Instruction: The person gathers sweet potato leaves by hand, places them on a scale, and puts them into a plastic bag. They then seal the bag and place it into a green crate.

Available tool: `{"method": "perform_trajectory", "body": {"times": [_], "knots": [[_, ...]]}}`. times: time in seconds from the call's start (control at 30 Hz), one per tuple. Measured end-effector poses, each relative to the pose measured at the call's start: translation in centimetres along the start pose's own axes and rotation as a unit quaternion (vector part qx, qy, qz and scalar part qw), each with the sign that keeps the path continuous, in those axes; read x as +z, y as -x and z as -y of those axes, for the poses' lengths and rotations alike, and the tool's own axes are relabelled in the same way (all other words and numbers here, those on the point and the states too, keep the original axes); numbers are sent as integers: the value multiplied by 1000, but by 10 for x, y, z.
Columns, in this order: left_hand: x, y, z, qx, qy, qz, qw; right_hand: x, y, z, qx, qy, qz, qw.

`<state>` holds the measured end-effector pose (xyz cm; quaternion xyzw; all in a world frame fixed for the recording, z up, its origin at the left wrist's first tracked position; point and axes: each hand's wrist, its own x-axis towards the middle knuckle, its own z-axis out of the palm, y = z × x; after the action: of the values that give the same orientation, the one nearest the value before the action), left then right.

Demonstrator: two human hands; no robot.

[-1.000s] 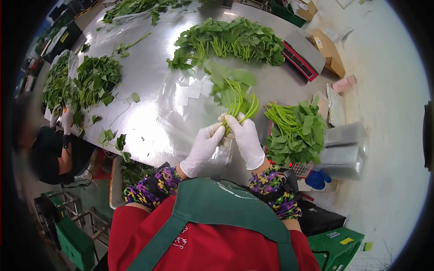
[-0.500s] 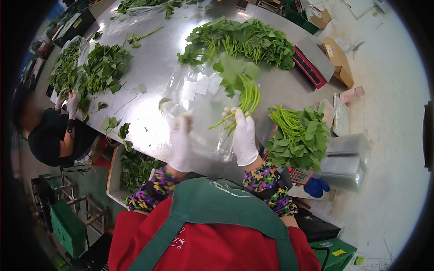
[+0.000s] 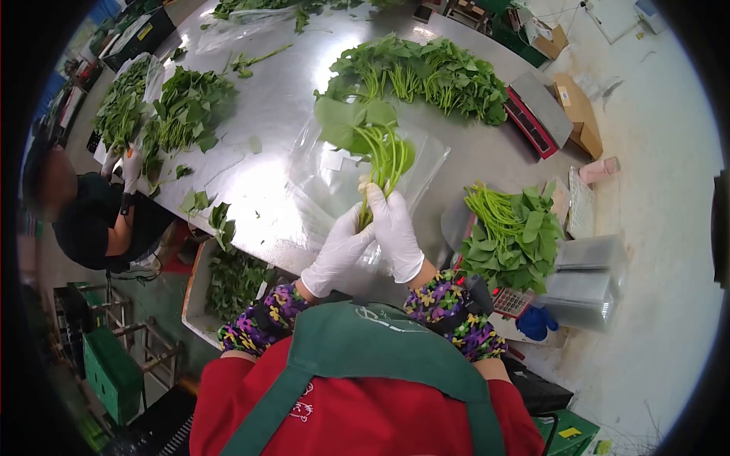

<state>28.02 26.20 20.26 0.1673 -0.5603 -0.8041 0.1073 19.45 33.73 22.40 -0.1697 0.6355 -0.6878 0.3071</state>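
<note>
A small bunch of leafy green stems (image 3: 388,156) stands upright between my two gloved hands, its leaves pointing away from me. My right hand (image 3: 394,232) is closed round the stems. Lower down, my left hand (image 3: 342,247) is closed on the stem ends, touching the right one. Beneath the bunch lie clear plastic bags (image 3: 430,163) with white labels on the metal table. To the right, a pile of leafy stems (image 3: 517,235) rests beside the table's near edge. A long row of bundled greens (image 3: 418,76) lies beyond the bags.
A red-sided scale (image 3: 536,118) stands at the right table edge, near a stack of clear plastic sleeves (image 3: 585,281). At left, a co-worker (image 3: 91,216) in white gloves handles greens (image 3: 186,106). A bin of leaves (image 3: 228,285) sits below the table's near left side.
My left hand has moved right and up from apart to grip the stem ends beside my right hand. The bunch has shifted left and turned more upright.
</note>
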Motion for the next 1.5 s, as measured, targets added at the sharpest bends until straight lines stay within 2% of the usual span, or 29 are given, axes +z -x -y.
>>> {"method": "perform_trajectory", "body": {"times": [0.07, 0.13, 0.17, 0.2, 0.27, 0.3, 0.43, 0.5, 0.63, 0.7, 0.73, 0.8, 0.83, 0.93, 1.0, 1.03, 1.1, 1.2, 1.27, 1.3, 1.37, 1.4, 1.43, 1.5], "knots": [[-1, -5, 2, -21, 21, -14, 999, -4, -4, 3, -6, 13, 7, 1000], [-6, -8, 5, -47, 43, -28, 998, -12, -3, 10, 171, -115, 26, 978], [-13, -7, 4, -65, 97, 9, 993, -14, -4, 7, 147, -184, 40, 971], [-17, -6, 3, -84, 151, 45, 984, -16, -4, 4, 148, -185, 39, 971], [-15, -6, 2, -76, 150, 44, 985, -18, -4, 3, 102, -176, -2, 979], [-14, -6, 1, -67, 151, 42, 985, -21, -4, -1, 118, -171, -15, 978], [-15, -7, 0, -79, 114, 6, 990, -25, -4, -1, 103, -149, 1, 983], [-14, -7, -4, -76, 53, -26, 995, -20, -4, 0, -30, 9, -42, 999], [-18, -4, -4, -66, 13, -15, 998, -14, -11, -3, -42, -19, -88, 995], [-20, -5, -1, -49, 24, -3, 998, -18, -15, -4, -121, 143, -42, 981], [-20, -3, 0, -49, 26, -5, 998, -20, -14, -5, -120, 144, -40, 982], [-16, -3, -6, -39, 37, -32, 998, -21, -14, 1, -205, 352, -19, 913], [-16, -4, -6, -38, 37, -33, 998, -21, -14, 0, -206, 353, -18, 913], [-21, -2, -3, -20, -3, -50, 999, -18, -15, -1, -167, 308, 0, 937], [-25, -2, -2, 33, -166, -78, 983, -16, -14, 3, -170, 309, 4, 936], [-26, -2, -2, 32, -165, -77, 983, -18, -15, 3, -169, 309, 3, 936], [-27, -1, -5, 116, -366, -103, 918, -21, -17, 4, -155, 299, 33, 941], [-22, 0, -13, 84, -435, -116, 889, -19, -22, -7, -106, 277, 36, 954], [-27, -4, 0, 124, -449, -131, 875, -15, -19, -5, -181, 401, -8, 898], [-28, -4, 2, 122, -464, -135, 867, -12, -19, -1, -165, 425, -13, 890], [-24, -2, -4, 51, -477, -139, 867, -4, -19, -2, -137, 440, -13, 887], [-27, -1, 2, 118, -457, -145, 870, -1, -20, -4, -129, 433, -6, 892], [-30, 0, 3, 86, -463, -143, 870, 1, -19, -7, -117, 435, -21, 892], [-38, 2, 5, 47, -474, -143, 867, 9, -16, -13, -163, 486, -24, 858]]}}
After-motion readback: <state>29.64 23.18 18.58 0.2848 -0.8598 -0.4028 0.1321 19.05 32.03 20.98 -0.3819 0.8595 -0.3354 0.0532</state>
